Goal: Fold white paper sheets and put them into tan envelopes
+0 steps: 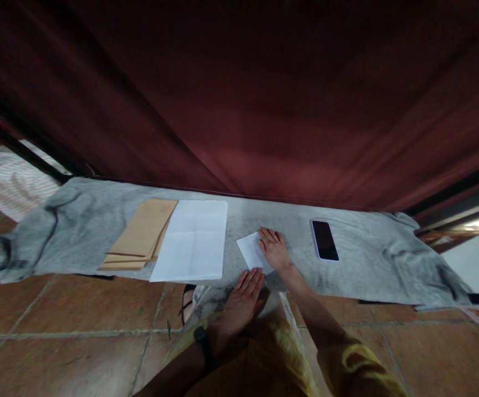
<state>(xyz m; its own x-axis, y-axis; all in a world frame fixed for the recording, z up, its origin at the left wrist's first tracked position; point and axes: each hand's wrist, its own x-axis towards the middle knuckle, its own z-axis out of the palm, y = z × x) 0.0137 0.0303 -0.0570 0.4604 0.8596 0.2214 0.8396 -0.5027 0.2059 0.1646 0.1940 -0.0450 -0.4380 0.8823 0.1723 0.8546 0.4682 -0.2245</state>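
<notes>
A small folded white paper [250, 248] lies on the grey cloth [78, 220] that covers a low surface. My right hand [273, 247] rests flat on the paper's right part, fingers stretched out toward the far edge. My left hand [241, 300] lies open just below the paper, its fingertips touching the near edge. A dark band sits on my left wrist. Neither hand grips anything.
A stack of white sheets [193, 240] and a pile of brown envelopes [142, 233] lie to the left. A black phone [324, 240] lies to the right. A dark red curtain [264, 99] hangs behind. Tiled floor [57, 331] is in front; another white sheet [477, 262] is far right.
</notes>
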